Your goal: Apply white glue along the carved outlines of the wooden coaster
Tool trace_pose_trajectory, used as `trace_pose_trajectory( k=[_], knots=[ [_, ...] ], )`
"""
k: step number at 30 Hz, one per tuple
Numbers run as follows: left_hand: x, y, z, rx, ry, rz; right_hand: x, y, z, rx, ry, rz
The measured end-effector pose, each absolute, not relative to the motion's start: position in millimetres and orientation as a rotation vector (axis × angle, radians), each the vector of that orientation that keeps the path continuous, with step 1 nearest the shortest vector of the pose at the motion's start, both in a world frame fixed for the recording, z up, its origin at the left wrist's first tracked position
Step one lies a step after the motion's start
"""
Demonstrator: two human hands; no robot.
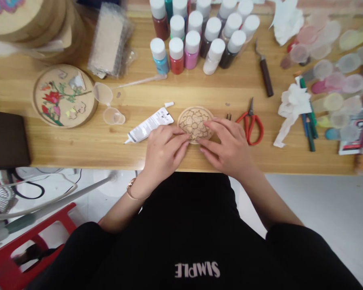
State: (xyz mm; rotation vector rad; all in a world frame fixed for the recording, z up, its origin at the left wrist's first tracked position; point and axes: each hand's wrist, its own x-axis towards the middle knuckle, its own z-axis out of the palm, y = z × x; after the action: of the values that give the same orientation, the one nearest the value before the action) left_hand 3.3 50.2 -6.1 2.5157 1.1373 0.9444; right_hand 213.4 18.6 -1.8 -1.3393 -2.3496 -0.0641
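Observation:
A small round wooden plaque with a raised flower pattern lies on the table close to its front edge. My left hand presses its fingertips together at the plaque's lower left rim. On the opposite side, my right hand has its index finger over the right rim, with the thumb and other fingers at the lower right. Both hands hold the plaque between them. Just left of it lies a white glue tube, its nozzle pointing lower left. A small white cap rests above the tube.
Paint bottles stand at the back. Red-handled pliers and a dark-handled hook tool lie to the right, near crumpled tissue and small plastic cups. A painted wooden disc sits left, beside a dark box.

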Motion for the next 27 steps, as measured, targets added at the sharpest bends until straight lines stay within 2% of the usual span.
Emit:
trace_pose_trajectory(
  k=[11, 16, 23, 27],
  knots=[
    [18, 71, 7, 2.842, 1.06, 0.595, 212, 16, -4, -1.381, -2.312, 0.021],
    [21, 72, 6, 2.797, 1.04, 0.534, 211, 16, -5, -1.414, -2.297, 0.134],
    [24, 76, 5, 2.779, 1.073, 0.479, 210, 16, -6, -1.395, -2.282, 0.131],
    [26, 82, 12, 2.994, 0.935, 0.365, 210, 15, -7, -1.437, -2.271, 0.198]
  ],
)
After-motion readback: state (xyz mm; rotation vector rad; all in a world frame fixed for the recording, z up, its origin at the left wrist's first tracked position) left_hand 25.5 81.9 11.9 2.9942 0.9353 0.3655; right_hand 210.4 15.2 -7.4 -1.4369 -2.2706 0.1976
